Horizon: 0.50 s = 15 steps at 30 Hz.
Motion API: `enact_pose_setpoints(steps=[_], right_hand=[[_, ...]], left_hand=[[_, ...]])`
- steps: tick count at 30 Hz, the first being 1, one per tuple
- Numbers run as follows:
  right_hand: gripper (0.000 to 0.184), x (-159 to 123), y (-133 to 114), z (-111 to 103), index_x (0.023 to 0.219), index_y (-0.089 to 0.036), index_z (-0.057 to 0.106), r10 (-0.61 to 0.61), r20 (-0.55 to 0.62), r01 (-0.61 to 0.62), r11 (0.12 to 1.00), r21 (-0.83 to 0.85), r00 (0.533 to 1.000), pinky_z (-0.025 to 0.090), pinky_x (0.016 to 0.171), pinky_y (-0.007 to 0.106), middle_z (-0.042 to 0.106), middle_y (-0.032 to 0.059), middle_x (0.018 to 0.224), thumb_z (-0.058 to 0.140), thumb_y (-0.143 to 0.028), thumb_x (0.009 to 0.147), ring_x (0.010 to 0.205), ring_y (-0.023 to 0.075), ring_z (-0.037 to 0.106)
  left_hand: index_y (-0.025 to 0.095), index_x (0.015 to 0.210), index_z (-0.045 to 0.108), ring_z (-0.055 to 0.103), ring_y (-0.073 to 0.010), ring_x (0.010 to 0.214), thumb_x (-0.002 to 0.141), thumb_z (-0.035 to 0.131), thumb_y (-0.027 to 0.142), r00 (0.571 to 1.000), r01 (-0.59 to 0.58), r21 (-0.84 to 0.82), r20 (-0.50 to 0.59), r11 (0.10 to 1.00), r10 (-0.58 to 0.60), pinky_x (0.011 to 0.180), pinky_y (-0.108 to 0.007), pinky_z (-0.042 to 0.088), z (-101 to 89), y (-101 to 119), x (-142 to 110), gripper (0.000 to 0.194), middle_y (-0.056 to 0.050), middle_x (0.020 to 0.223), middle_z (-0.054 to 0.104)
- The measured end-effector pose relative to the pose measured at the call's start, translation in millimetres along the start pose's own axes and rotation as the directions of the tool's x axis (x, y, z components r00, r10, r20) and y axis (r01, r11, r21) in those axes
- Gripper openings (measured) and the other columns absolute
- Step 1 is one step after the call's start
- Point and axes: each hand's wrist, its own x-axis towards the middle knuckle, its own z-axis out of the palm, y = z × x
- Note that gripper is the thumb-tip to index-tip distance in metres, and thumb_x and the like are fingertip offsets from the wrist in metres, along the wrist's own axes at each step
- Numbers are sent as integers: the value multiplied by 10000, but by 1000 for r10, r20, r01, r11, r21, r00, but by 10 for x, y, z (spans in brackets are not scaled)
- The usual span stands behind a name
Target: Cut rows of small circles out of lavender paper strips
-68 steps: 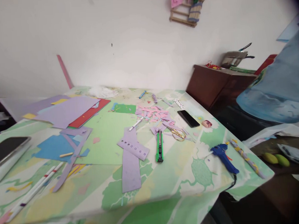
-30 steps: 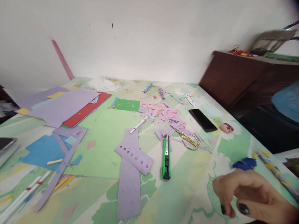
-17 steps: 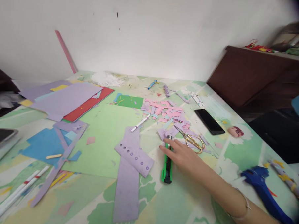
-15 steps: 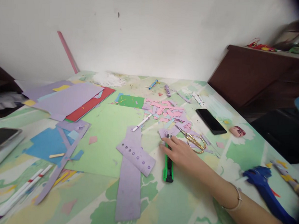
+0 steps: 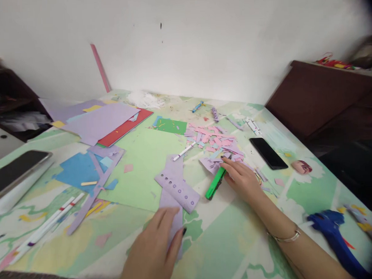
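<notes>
My right hand point(image 5: 241, 178) grips a green utility knife point(image 5: 216, 182), lifted at a slant near the paper scraps. Gold-handled scissors point(image 5: 258, 177) lie mostly hidden behind that hand. At the front, my left hand point(image 5: 158, 239) reaches over the lower end of a long purple paper strip point(image 5: 172, 201), its thumb apart from the fingers; whether it touches the strip I cannot tell. Across that strip lies a shorter purple piece point(image 5: 179, 191) with a row of small drawn circles. A white marker point(image 5: 184, 151) rests by the strip's upper end.
Pink and purple scraps point(image 5: 216, 138) are piled mid-table. A large light green sheet point(image 5: 141, 170), blue paper point(image 5: 76, 171) and stacked purple sheets point(image 5: 101, 120) lie left. A black phone point(image 5: 268, 153) and a blue glue gun point(image 5: 332, 232) lie right. Another phone point(image 5: 17, 167) leans at left.
My left hand has come into view over the purple strip. My right hand has picked up the utility knife and turned it, now covering most of the scissors. The view has shifted left.
</notes>
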Motion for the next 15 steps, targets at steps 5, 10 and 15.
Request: enact_pose_setpoints(steps=[5,10,15], right_hand=[[331,-67,-28,-65,1099,-201,539,298,-181,-260,943,207,937,536,787,366,662,122,1171,568,-88,789,960,235,666],[347,-50,-116,-69,1083,-211,494,648,-188,-506,716,480,738,550,801,388,681,93,1106,647,-238,773,969,240,680],[253,27,-107,-123,977,-178,591,724,-180,-538,633,557,666,512,907,443,694,99,1053,678,-261,754,1000,259,667]], left_hand=[[136,1316,514,317,-501,1313,820,620,370,994,106,255,-51,961,-96,975,-672,348,300,340,464,558,-230,1420,423],[207,1320,524,307,-457,1344,829,620,379,998,10,284,56,959,-26,1019,-635,330,338,420,477,530,-192,1438,431],[220,1335,503,273,-415,1376,860,582,351,991,-78,308,124,948,41,1049,-590,329,260,329,557,499,-174,1468,398]])
